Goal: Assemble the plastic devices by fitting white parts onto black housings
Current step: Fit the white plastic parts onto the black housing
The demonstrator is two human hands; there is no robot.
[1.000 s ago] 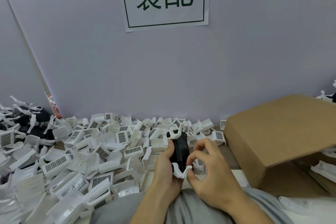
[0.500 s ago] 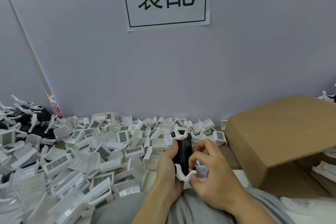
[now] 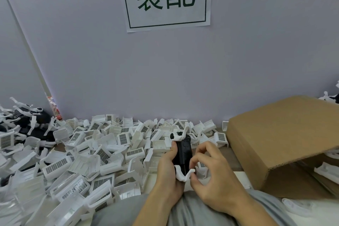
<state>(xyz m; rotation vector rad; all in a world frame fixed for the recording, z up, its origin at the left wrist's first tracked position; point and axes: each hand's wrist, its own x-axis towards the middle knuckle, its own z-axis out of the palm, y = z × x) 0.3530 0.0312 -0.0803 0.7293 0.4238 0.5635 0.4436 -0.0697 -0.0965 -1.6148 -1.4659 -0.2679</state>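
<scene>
- While the left hand (image 3: 169,172) grips the housing (image 3: 183,154) upright, thumb along its left edge and the rest curled behind, the right hand (image 3: 212,176) pinches the clip (image 3: 184,173) at the housing's near end, thumb and forefinger closed on the clip's right tip.
- Housing sits between the two hands, above the lap, just on the near side of the pile (image 3: 82,156) of white parts on the worktop.
- A second white part (image 3: 178,135) shows at the far end of the housing, beyond the left thumb tip; looks already fitted, can't confirm it's seated.
- Step in hand, my read: pressing the near clip onto the housing end.
- To do it well:
  - keep the left grip firm and low, so the housing doesn't twist under the push;
  - line the clip's curve up with the housing edge before pressing, not after;
  - push from the right thumb toward the left palm, straight along the housing, not sideways;
  - the free right fingers (image 3: 207,149) are fanned above the pinch, curled but holding nothing; they could brace on the housing's right side.
- Risk: the clip looks thin, so a skewed push may bend it or leave only one side caught.
- Whether the clip has latched can't be told; the joint is hidden by fingers.
- Box (image 3: 278,139) lies right of the right hand, apart from it.
</scene>
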